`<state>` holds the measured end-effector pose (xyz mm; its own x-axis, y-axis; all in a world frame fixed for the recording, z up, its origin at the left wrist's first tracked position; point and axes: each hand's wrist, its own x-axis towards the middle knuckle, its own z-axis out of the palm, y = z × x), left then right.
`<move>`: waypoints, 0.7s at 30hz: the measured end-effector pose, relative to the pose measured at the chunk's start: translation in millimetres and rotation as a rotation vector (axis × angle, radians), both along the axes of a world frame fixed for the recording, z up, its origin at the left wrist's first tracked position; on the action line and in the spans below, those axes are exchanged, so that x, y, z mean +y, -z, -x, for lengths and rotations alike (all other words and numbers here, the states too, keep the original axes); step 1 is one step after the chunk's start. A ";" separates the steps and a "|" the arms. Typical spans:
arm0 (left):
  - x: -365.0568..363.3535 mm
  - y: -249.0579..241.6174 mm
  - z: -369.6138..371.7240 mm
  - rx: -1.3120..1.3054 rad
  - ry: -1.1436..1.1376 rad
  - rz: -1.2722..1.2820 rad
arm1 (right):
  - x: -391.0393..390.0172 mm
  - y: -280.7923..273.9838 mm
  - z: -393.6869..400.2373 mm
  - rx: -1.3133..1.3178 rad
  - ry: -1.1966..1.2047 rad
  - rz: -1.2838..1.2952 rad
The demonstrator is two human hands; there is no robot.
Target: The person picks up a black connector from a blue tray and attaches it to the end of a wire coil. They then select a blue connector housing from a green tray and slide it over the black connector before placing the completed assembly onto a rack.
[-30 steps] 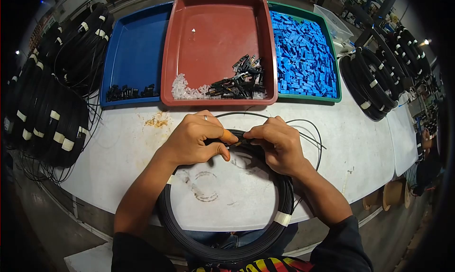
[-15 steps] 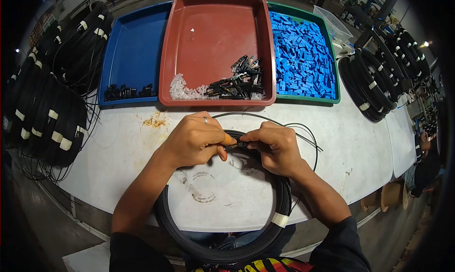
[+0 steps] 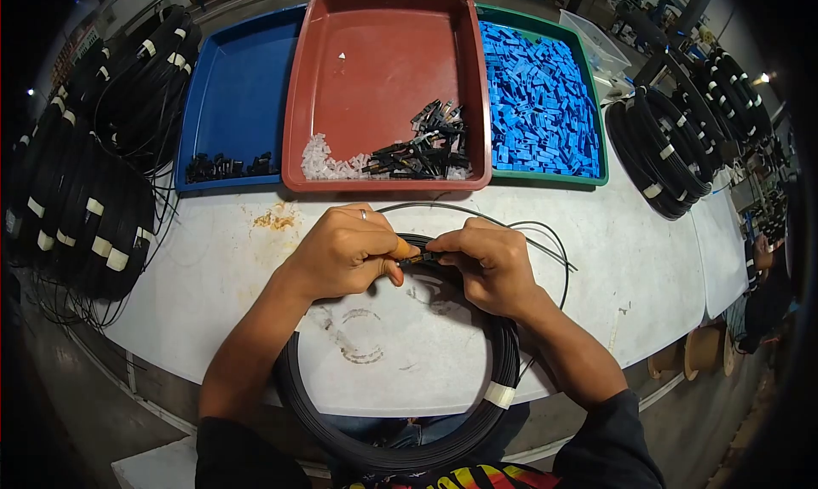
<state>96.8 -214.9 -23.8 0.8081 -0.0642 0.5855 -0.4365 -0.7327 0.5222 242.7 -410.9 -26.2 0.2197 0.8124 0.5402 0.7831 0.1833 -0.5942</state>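
My left hand [image 3: 348, 252] and my right hand [image 3: 490, 261] meet above the far side of a black cable coil [image 3: 298, 387]. Between their fingertips is a small black cable connector [image 3: 419, 258], pinched from both sides and mostly hidden by fingers. The coil lies partly on the white table [image 3: 409, 336] and hangs over its near edge, with a white tape band [image 3: 500, 394] around its right side. A loose cable end [image 3: 545, 249] loops out past my right hand.
Behind my hands stand a blue tray [image 3: 239, 71] with small black parts, a red tray [image 3: 392, 54] with clear and black pieces, and a green tray [image 3: 607, 169] full of blue clips. Black cable coils stand at left [image 3: 77, 208] and right [image 3: 660, 152].
The whole view has shifted slightly. My fingers have moved only a little on the connector, and both hands keep their hold.
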 end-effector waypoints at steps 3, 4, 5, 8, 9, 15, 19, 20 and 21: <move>0.0 -0.6 0.4 0.022 0.009 0.005 | -1.4 0.1 -0.1 0.001 -0.006 0.009; 0.2 -1.0 0.7 0.037 0.010 0.024 | -1.5 0.3 0.1 0.015 -0.011 0.015; 0.6 -1.4 1.1 0.040 0.012 0.022 | -1.3 1.1 0.2 0.018 -0.009 0.013; 1.6 -3.0 2.2 0.047 0.021 0.024 | -0.2 3.2 0.2 0.033 -0.029 -0.035; 1.7 -3.4 2.8 0.046 0.021 0.015 | -0.5 3.2 -0.8 0.023 -0.041 -0.025; 4.5 -3.7 4.8 0.070 0.037 0.028 | -1.5 2.4 -1.1 0.023 -0.060 -0.003; 3.2 -9.4 5.5 0.091 0.057 0.014 | -1.4 0.9 -1.4 0.060 -0.070 0.011; 3.0 -9.9 5.3 0.089 0.065 0.010 | -1.1 0.8 -1.1 0.058 -0.062 0.008; 2.7 -10.0 5.1 0.068 0.052 0.016 | -0.5 1.1 -0.7 0.095 -0.065 0.018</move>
<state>91.7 -212.2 -13.7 0.8418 -0.0979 0.5309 -0.4370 -0.7011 0.5635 243.4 -411.4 -27.3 0.2153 0.8359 0.5049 0.7100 0.2210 -0.6686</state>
